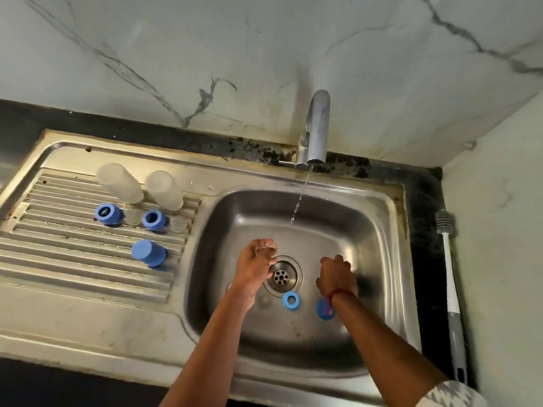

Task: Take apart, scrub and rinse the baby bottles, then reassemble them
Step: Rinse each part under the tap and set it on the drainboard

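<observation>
Above round steel drain (282,276): left hand (255,265) loosely curled, empty; right hand (336,277) curled, contents unclear. Blue plastic ring (291,301) between wrists.

— What's in the upper left?
— Two frosted bottles standing closed end up, side by side: the left bottle body (120,183) and the right bottle body (164,190).
— Just below them?
— A row: blue collar (108,214), clear teat (133,216), second blue collar (154,219), second clear teat (178,223). A blue cap (149,253) stands alone, lower.
— Lower centre?
— A third blue collar (291,301) lying flat, a faint third teat (264,301) left of it and another blue piece (323,309) to its right, partly hidden.
</observation>
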`<state>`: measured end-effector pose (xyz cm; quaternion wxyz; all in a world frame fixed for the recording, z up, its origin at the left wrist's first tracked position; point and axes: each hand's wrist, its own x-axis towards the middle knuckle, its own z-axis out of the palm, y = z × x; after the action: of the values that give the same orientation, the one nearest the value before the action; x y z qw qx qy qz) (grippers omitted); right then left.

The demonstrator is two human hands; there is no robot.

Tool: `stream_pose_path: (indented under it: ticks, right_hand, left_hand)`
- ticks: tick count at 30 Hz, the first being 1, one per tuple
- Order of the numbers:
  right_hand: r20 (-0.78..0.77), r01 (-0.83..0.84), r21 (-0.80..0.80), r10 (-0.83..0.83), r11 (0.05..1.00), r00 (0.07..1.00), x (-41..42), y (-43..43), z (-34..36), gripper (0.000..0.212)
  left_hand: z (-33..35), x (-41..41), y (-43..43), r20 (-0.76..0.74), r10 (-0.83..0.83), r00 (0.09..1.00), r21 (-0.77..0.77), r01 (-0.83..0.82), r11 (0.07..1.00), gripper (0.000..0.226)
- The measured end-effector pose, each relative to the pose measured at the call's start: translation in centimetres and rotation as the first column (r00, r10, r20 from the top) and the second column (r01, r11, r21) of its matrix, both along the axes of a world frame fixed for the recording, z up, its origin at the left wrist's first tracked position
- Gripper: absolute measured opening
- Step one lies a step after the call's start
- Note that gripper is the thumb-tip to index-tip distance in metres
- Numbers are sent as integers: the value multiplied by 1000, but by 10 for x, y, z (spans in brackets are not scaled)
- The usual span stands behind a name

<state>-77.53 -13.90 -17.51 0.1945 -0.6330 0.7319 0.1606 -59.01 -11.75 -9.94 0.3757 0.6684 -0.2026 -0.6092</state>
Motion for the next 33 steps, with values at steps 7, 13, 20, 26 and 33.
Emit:
stream_pose_path:
  ticks: [7,13,20,26,33]
  right_hand:
    - [70,49,-17,-48,999,996,-9,-4,-13,21]
    - [604,506,-79,-363,859,710,8,-31,12,32]
    - [895,529,150,-342,835,287,43,-48,37,51]
    - [899,589,-73,-202,805,388,55,-53,49,43]
    - [815,449,-233,-79,863,574,62,-57,67,43]
  left_hand:
    - [-7,2,-2,-15,33,999,19,-32,999,14]
    - [-6,11,-8,-21,66,998,-8,-66,998,15]
    - [4,20,-28,-22,126,992,-29,-126,992,19]
    - [9,23,-46,-12,140,990,-42,-140,989,23]
    - [14,23,-55,-11,123,992,-104,-124,987,21]
